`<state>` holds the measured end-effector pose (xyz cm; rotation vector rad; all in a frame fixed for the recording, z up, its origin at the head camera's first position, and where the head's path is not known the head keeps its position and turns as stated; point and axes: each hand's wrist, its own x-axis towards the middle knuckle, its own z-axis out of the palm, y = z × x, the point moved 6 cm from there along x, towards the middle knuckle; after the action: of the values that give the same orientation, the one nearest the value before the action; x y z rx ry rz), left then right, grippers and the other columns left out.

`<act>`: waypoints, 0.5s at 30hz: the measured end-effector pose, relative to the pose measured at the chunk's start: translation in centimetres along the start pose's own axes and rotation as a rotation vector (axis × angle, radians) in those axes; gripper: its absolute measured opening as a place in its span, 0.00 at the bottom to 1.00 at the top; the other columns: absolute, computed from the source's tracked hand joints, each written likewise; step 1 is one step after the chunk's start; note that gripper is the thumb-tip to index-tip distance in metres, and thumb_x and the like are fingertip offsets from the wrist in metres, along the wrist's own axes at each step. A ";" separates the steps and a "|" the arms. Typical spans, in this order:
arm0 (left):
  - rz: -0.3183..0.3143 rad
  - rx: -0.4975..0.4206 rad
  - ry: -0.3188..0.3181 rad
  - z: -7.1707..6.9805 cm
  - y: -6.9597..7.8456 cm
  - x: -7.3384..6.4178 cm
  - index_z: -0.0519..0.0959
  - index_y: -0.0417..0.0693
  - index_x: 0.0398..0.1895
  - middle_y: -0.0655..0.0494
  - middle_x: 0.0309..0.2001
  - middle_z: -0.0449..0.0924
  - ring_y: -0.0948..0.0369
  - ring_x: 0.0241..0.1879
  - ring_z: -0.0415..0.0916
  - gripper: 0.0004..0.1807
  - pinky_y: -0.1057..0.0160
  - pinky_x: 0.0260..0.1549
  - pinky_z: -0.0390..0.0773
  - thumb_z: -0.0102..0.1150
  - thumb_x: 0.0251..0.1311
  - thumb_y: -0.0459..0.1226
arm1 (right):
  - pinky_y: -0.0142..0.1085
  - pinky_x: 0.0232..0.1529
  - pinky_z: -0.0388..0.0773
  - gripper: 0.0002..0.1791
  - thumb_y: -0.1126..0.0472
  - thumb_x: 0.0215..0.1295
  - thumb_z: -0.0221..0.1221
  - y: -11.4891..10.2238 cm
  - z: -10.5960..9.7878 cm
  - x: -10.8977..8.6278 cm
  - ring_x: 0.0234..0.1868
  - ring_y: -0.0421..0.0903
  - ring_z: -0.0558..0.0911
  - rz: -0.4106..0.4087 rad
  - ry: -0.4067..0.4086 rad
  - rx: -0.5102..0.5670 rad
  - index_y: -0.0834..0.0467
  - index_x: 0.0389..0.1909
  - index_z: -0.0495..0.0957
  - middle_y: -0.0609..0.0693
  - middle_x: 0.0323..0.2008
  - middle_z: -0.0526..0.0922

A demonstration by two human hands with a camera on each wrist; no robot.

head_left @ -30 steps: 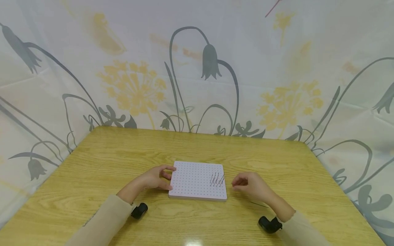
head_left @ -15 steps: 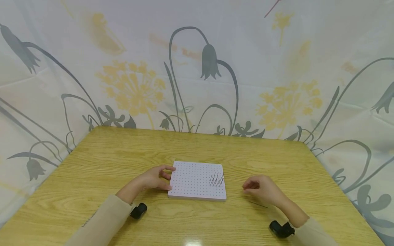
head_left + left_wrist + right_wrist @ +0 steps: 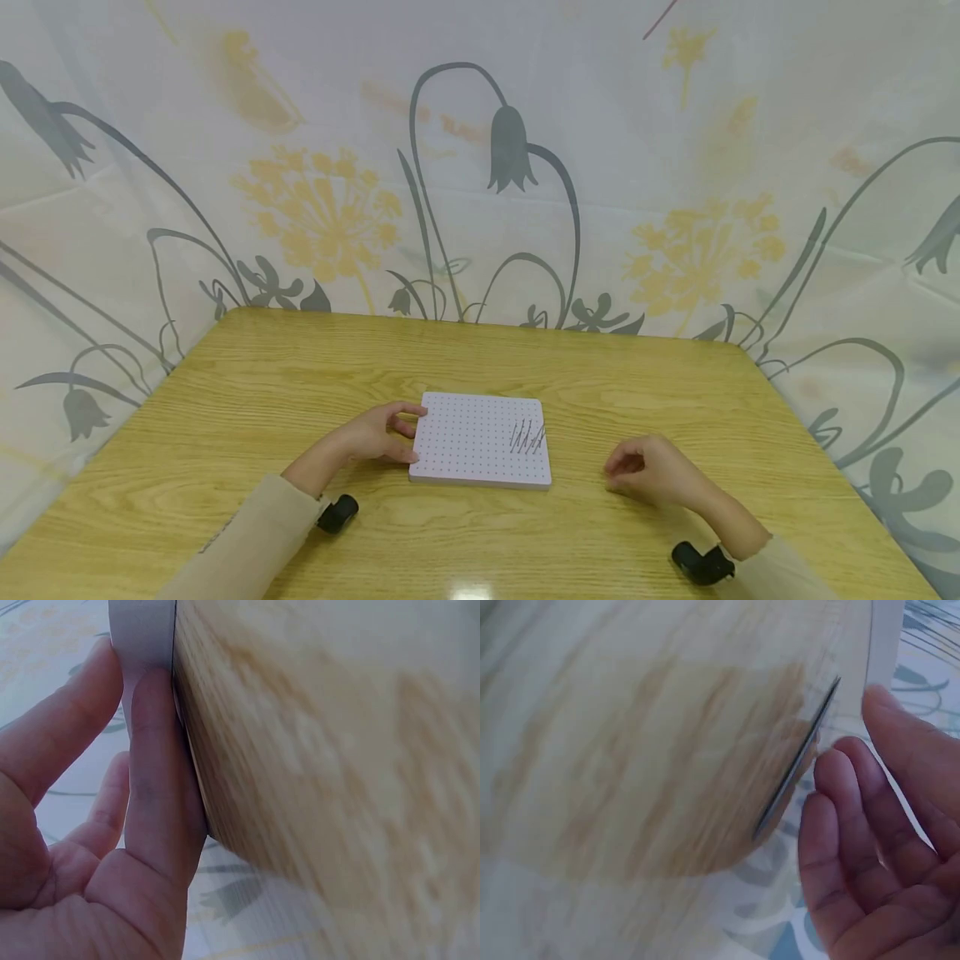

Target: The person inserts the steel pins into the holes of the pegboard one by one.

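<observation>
A white pegboard (image 3: 480,437) with a grid of small holes lies flat on the table. Several thin dark sticks (image 3: 528,437) stand in a group at its right side. My left hand (image 3: 371,433) rests at the board's left edge, index fingertip and thumb tip touching it. In the left wrist view these fingers lie fairly straight against the board's edge (image 3: 142,634). To the right of the board, my right hand (image 3: 652,471) hovers low over the table with loosely bent fingers. A thin dark stick with pointed ends (image 3: 796,759) lies just beside its fingertips, outside the grasp.
The wooden table (image 3: 480,542) extends around the board. Behind it hangs a pale cloth (image 3: 480,242) printed with flowers. A black wrist camera (image 3: 337,514) sits on the left wrist and another black camera (image 3: 702,563) on the right.
My right hand has moved right and toward me, away from the board, and now covers the loose stick in the head view. My left hand and the board stay in place.
</observation>
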<state>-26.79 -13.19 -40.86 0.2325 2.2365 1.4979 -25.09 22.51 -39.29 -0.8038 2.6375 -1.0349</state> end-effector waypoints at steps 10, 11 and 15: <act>-0.005 -0.007 0.006 0.0 0.0 0.0 0.66 0.38 0.62 0.43 0.46 0.71 0.55 0.41 0.71 0.37 0.61 0.33 0.76 0.68 0.46 0.24 | 0.32 0.27 0.73 0.06 0.62 0.52 0.67 0.7 0.2 -0.5 0.25 0.36 0.75 0.033 -0.111 0.067 0.60 0.26 0.81 0.43 0.25 0.79; -0.005 -0.008 0.007 0.0 0.0 0.0 0.66 0.38 0.62 0.43 0.46 0.71 0.55 0.41 0.71 0.37 0.61 0.33 0.76 0.68 0.46 0.24 | 0.32 0.27 0.73 0.06 0.62 0.53 0.67 0.7 0.3 -0.5 0.25 0.36 0.75 0.032 -0.121 0.074 0.60 0.26 0.81 0.43 0.25 0.79; -0.001 -0.015 0.007 0.0 0.0 0.0 0.66 0.38 0.62 0.43 0.46 0.70 0.55 0.41 0.71 0.37 0.61 0.33 0.77 0.68 0.46 0.24 | 0.32 0.27 0.72 0.05 0.63 0.56 0.64 0.8 0.5 -0.4 0.25 0.36 0.72 0.013 -0.165 0.081 0.61 0.27 0.79 0.44 0.26 0.78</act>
<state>-26.76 -13.16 -40.85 0.2216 2.2299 1.5166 -24.85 22.94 -40.26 -0.8166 2.4441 -1.0189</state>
